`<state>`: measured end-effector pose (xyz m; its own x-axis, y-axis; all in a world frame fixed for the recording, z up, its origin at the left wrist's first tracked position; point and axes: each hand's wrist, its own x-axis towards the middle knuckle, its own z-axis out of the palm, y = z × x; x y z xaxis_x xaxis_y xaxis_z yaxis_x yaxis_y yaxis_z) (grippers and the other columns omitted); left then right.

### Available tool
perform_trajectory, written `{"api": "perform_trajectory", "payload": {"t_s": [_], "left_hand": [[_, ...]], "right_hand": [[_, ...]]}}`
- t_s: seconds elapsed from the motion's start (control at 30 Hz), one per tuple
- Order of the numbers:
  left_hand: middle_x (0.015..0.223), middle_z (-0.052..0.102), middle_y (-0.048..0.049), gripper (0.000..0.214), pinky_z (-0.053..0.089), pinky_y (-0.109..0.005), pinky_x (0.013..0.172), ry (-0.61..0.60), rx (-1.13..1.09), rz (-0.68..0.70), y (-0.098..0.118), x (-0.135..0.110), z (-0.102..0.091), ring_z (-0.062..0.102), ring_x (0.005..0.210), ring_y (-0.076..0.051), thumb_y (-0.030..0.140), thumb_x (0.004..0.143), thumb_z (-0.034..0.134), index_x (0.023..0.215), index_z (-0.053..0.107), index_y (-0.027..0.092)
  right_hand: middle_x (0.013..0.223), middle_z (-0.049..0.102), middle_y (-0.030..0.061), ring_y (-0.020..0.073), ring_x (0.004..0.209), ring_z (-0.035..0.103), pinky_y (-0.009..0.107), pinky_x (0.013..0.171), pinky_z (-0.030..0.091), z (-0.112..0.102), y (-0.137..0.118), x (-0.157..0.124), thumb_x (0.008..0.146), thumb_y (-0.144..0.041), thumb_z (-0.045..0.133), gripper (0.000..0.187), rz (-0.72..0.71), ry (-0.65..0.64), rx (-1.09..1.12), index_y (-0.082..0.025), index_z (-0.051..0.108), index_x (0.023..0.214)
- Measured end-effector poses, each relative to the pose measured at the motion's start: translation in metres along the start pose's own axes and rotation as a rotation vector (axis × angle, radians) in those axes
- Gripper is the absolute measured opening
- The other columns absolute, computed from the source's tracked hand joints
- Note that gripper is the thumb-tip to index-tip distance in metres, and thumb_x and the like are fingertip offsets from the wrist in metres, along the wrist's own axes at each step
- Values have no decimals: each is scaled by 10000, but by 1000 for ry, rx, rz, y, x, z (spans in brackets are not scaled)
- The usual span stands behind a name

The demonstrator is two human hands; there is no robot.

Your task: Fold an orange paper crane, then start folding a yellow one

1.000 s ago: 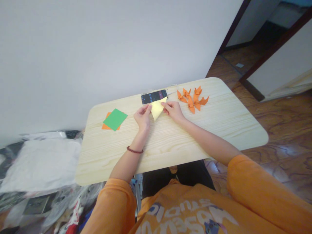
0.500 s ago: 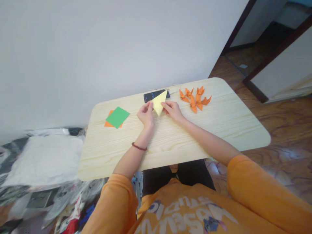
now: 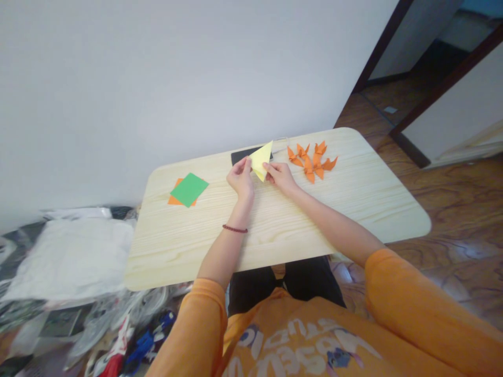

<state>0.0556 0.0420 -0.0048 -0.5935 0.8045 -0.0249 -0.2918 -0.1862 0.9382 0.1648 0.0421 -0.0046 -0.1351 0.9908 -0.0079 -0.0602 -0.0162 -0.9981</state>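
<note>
A folded piece of yellow origami paper (image 3: 262,158) is held up over the far middle of the table, its pointed tip turned up and to the right. My left hand (image 3: 241,176) pinches its left edge between thumb and fingers. On the lower right edge, my right hand (image 3: 280,176) is closed on the same paper. Part of the paper is hidden behind my fingers. Just behind it lies a dark phone (image 3: 240,156), partly covered by the paper and my left hand.
A green paper square (image 3: 190,189) rests over orange paper (image 3: 175,200) on the left of the pale wooden table (image 3: 298,230). Several folded orange paper figures (image 3: 308,168) sit on the right. A white wall (image 3: 188,78) stands behind; bagged items (image 3: 74,256) lie at the lower left.
The yellow paper has tilted and its lower corner has risen slightly. My left hand has shifted right and turned. The phone's screen was lit before and now looks dark.
</note>
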Motion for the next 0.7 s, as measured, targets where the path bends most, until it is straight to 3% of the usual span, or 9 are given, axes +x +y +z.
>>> {"api": "perform_trajectory", "payload": {"t_s": [0.23,0.5,0.7], "left_hand": [[859,736,-71,119,549,-261,758,62,-36,71,-2,-5,5,689,792,-145,179,739,720,842,720,119],[924,737,-74,80,557,-246,806,178,-122,-54,5,-13,8,696,871,-138,111,788,674,863,702,113],[982,732,-86,101,555,-257,859,231,-152,-57,11,-14,8,692,947,-152,99,807,660,901,698,104]], "right_hand": [[448,443,-62,62,382,332,201,373,204,3,6,2,758,-508,667,359,71,-65,89,-172,554,703],[412,370,-39,80,439,336,235,444,220,4,9,-1,847,-557,511,502,-54,-18,-217,-179,462,519],[471,453,-54,74,438,366,221,443,248,6,8,-4,792,-493,600,359,-45,-136,-111,-174,523,644]]}}
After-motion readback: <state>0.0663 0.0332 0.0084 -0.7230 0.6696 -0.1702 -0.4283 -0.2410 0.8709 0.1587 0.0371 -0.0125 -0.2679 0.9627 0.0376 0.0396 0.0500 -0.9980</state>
